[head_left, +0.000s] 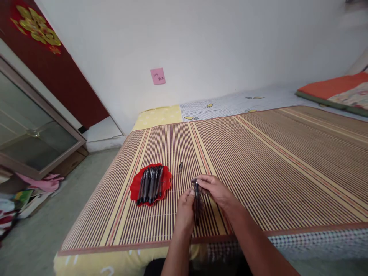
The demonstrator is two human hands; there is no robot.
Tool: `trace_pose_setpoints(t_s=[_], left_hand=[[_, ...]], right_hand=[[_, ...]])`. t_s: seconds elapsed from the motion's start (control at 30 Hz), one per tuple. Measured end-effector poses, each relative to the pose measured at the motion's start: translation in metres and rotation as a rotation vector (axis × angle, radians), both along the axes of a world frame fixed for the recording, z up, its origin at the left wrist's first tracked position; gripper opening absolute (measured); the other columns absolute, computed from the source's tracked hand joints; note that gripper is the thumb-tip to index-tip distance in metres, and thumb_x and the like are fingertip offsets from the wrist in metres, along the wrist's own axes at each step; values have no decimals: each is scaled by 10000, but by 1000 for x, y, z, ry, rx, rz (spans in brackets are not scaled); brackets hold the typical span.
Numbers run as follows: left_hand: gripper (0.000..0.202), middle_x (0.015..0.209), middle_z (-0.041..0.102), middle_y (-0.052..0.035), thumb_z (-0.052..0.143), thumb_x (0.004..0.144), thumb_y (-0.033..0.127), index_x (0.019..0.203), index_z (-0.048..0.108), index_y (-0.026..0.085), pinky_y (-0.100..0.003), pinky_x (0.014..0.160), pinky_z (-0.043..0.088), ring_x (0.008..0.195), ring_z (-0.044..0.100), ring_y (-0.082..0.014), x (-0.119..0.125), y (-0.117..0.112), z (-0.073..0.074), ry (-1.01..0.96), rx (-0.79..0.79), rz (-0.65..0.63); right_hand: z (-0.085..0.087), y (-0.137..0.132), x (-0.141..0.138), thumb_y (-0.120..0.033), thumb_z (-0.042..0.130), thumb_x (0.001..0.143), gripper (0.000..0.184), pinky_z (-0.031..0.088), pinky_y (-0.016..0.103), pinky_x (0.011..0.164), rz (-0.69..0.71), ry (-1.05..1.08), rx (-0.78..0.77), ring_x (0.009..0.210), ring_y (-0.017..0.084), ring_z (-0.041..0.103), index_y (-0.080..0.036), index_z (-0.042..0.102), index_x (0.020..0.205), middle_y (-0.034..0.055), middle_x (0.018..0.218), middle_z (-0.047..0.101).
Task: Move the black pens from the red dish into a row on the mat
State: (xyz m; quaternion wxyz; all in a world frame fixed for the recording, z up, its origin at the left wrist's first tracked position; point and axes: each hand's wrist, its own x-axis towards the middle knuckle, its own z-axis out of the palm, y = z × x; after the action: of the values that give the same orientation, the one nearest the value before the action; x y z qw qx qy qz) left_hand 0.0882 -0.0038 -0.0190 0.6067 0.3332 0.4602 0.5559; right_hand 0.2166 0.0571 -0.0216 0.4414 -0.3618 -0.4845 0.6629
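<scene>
A dark pen (197,209) stands out between my two hands, lying roughly lengthwise toward me. My left hand (185,209) is closed on it, thumb along its side. At the pen's far end, my right hand (214,188) pinches with thumb and fingertips. A small dark piece shows at those fingertips, too small to name with certainty. To the left, a red scalloped plate (134,193) bears several dark pens (151,184) laid side by side. Beyond my hands, a small dark piece (181,166) rests on the striped mat (161,226).
The mat covers a bed with yellow and checked bedding (156,117). A folded orange cloth (330,88) lies at the far right. A pink note (158,76) is stuck on the white wall. Left of the bed stands a glass-panelled door (37,134), with pink cloth (43,182) on the floor.
</scene>
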Motion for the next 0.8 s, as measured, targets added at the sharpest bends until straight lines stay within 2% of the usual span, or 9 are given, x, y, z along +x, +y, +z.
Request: trace_pose_setpoints(t_s=[0.07,0.2,0.37,0.47,0.63,0.8], left_hand=[[408,604,565,39,738,726,526,837,595,161,-208,482,395,489,481,-85,2,-1,3,-55,-25,-2],[434,569,543,78,845,623,407,819,523,190,-191,441,371,441,456,-70,4,-3,8,-1,8,35],[466,578,565,41,807,637,514,833,593,149,-203,450,389,461,476,-81,2,-3,13,-155,-82,-74],[485,606,578,25,813,634,521,839,616,128,-202,494,422,505,499,-80,2,-3,12,-203,-107,-83],[450,546,532,80,836,630,450,799,507,194,-174,384,309,390,434,-57,3,-3,4,-69,-60,-19],[467,558,536,52,765,661,568,779,560,166,-186,423,351,451,473,-75,3,-2,3,-78,-86,-46]], right_hand=[[-3,1,1,-445,731,766,306,347,246,578,13,19,-16,601,98,473,-174,739,908,-15,695,581],[-7,1,1,-436,742,757,308,331,239,550,12,21,-7,574,90,448,-165,739,906,-22,671,565],[-9,1,0,-460,761,732,333,367,243,592,8,49,-53,600,97,482,-169,735,893,-13,691,591],[-9,1,1,-458,765,727,334,380,244,608,0,76,-80,622,103,500,-171,737,895,-5,707,602],[-8,2,0,-460,756,723,345,332,238,546,-17,71,-63,591,101,467,-162,744,897,-2,667,576],[-6,0,0,-462,742,735,346,340,244,556,-6,68,-69,589,102,478,-159,742,903,1,660,584]])
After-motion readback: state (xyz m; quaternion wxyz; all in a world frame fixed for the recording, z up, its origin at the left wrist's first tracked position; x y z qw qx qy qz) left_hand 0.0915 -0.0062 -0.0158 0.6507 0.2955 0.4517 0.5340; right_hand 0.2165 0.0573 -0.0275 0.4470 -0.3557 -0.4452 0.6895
